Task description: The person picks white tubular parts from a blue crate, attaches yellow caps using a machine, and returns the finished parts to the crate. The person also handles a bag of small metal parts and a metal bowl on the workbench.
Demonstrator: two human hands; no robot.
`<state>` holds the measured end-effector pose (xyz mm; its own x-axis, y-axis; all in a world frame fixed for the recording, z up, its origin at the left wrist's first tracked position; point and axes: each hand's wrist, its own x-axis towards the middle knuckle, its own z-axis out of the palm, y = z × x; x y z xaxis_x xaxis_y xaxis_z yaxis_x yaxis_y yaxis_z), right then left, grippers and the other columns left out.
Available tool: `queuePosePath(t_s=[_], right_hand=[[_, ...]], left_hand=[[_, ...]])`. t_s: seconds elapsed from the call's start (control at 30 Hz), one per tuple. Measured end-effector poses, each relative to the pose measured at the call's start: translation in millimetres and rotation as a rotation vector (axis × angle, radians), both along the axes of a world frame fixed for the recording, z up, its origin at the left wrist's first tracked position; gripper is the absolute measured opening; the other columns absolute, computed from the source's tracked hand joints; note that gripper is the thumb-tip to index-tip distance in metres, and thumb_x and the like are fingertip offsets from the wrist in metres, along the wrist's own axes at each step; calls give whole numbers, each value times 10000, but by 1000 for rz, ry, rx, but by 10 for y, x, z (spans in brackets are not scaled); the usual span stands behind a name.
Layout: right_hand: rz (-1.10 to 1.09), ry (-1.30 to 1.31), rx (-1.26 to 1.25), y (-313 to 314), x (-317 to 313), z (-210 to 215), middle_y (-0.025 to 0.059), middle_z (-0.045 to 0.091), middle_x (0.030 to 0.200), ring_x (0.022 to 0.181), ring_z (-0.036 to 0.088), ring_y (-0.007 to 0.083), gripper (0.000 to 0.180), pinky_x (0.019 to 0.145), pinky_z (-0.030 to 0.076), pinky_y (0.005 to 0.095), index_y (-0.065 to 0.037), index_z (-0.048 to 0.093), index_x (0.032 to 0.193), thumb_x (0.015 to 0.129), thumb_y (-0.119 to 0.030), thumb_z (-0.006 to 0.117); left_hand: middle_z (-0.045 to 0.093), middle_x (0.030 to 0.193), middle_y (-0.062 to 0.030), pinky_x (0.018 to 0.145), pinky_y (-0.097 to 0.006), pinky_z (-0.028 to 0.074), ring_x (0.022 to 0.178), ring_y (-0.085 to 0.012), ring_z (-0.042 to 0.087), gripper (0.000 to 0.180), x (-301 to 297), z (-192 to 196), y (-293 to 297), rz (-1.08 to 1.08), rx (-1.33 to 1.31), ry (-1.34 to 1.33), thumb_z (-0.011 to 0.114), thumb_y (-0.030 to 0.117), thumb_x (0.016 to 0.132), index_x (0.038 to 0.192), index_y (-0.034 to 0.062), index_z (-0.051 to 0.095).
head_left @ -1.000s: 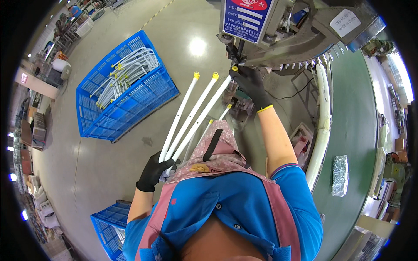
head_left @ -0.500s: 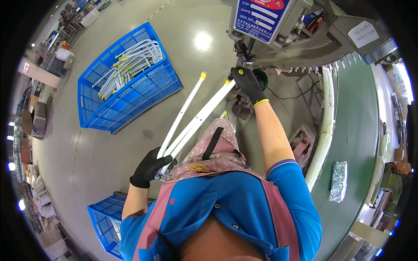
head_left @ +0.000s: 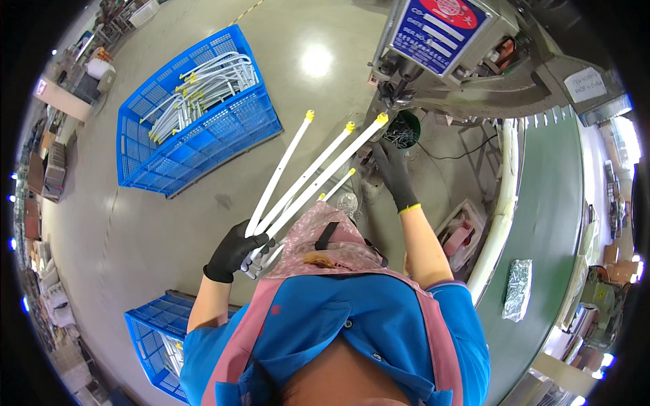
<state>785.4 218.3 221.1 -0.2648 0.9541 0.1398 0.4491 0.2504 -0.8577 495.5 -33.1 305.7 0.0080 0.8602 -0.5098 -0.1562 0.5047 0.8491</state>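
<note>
My left hand (head_left: 235, 252), in a black glove, is closed around the lower part of several white metal tubes (head_left: 306, 181) with yellow end caps. These tubes fan out up and to the right. The yellow tip of the longest one lies just below the working head (head_left: 395, 93) of a grey machine; whether it touches cannot be told. My right hand (head_left: 394, 174), also black-gloved, is off the tubes, its fingers stretched toward a round green bin (head_left: 414, 141) of small dark metal pieces. I see nothing held in it, though its fingertips are partly hard to make out.
A large blue crate (head_left: 227, 128) full of white tubes stands on the floor at far left. Another blue crate (head_left: 150, 348) is at lower left. To the right run a green work surface (head_left: 542, 216) with a clear plastic packet (head_left: 518, 289) and a pale box (head_left: 467, 230) below.
My right hand has let go of the tube near its yellow end and drawn down beside the green bin. My left hand keeps its hold. The machine appears farther right in view.
</note>
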Motion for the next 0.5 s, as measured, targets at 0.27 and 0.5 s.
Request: queuePosePath(t_s=[0.27, 0.5], right_hand=[[41, 95, -275, -535, 367, -443, 121, 624, 953, 852, 578, 205, 389, 756, 462, 340, 23, 591, 1051, 962, -336, 469], [126, 55, -458, -685, 166, -448, 72, 618, 877, 766, 585, 150, 380, 661, 460, 284, 13, 606, 1034, 950, -340, 494]], left_hand=[[642, 950, -104, 764, -285, 471, 834, -150, 602, 383, 2, -32, -101, -26, 80, -50, 616, 167, 861, 1169, -46, 534], [606, 843, -74, 718, -274, 474, 770, -126, 561, 194, 115, -104, -252, 65, 277, -102, 579, 99, 891, 1040, -22, 558]])
